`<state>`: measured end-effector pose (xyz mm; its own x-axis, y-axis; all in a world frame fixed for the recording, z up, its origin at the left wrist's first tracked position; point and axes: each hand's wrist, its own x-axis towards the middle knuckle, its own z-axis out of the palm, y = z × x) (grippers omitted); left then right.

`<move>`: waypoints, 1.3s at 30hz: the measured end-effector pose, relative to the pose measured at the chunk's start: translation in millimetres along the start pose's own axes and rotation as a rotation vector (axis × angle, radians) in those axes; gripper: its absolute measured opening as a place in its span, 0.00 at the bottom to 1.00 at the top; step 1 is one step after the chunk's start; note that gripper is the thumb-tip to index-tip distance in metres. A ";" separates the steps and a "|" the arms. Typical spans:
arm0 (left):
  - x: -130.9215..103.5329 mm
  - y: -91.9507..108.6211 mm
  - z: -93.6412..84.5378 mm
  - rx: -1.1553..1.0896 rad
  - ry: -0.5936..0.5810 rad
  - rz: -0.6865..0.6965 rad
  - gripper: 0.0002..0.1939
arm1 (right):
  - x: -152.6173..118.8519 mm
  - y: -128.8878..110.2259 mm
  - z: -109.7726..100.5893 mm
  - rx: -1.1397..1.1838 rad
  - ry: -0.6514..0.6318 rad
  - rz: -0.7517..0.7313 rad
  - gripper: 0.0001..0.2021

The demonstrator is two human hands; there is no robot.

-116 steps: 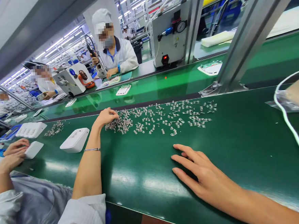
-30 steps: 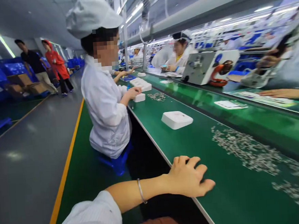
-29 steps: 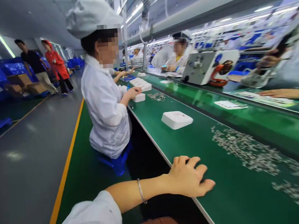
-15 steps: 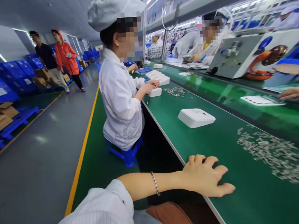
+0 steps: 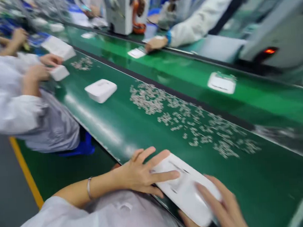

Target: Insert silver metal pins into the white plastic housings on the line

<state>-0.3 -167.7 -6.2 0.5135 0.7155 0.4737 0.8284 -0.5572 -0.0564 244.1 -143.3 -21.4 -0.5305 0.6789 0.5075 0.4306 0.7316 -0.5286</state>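
White casing [image 5: 187,194], one, elongated, with small dark slots and a raised smooth area; located at the near edge of the green bench [image 5: 116,129], set aslant, between the person's two hands; whether its underside rests on the bench cannot be told. Left hand [image 5: 137,175]: bare, fingers spread, laid over the casing's left end with the index finger across its top; thin bracelet [image 5: 89,188] at the wrist. Right hand [image 5: 225,205]: bare, blurred, gripping the casing's right end, thumb on the near side and fingers on the far side. Small metal parts [image 5: 147,100], many, loose, strewn along the far side of the bench beyond the casing, densest toward the left and thinning to the right. White box [image 5: 101,90], one, with rounded corners, lying on the bench to the left of those parts and well apart from both hands. Second, smaller heap of parts [image 5: 82,63], farther left. Co-worker at left, in white garment [image 5: 7,92], on a blue stool [image 5: 85,145]: both hands at a small white box [image 5: 59,73]; longer white box [image 5: 58,47] just beyond. Behind the bench, a glossy green strip [image 5: 180,73] bearing white panels [image 5: 221,83]; one is touched by the hand [image 5: 157,44] of a second co-worker, blue band [image 5: 169,38] at the wrist.
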 end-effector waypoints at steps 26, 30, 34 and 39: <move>48.5 38.5 -0.1 0.509 -0.280 -0.075 0.27 | 84.0 39.6 16.5 -0.119 0.092 0.102 0.09; 59.6 50.4 12.8 0.549 -0.225 -0.148 0.27 | 89.3 29.8 16.3 -0.035 0.115 0.061 0.06; 60.5 48.9 24.6 0.558 -0.111 -0.133 0.27 | 94.2 27.4 19.8 0.016 0.167 -0.018 0.03; 58.5 43.6 52.4 0.646 0.259 -0.118 0.19 | 91.2 29.1 28.6 0.099 0.222 -0.077 0.03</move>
<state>77.6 -128.1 -27.0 0.4091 0.5879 0.6979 0.8834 -0.0635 -0.4643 187.4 -61.8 -10.0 -0.3810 0.6264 0.6800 0.3159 0.7794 -0.5410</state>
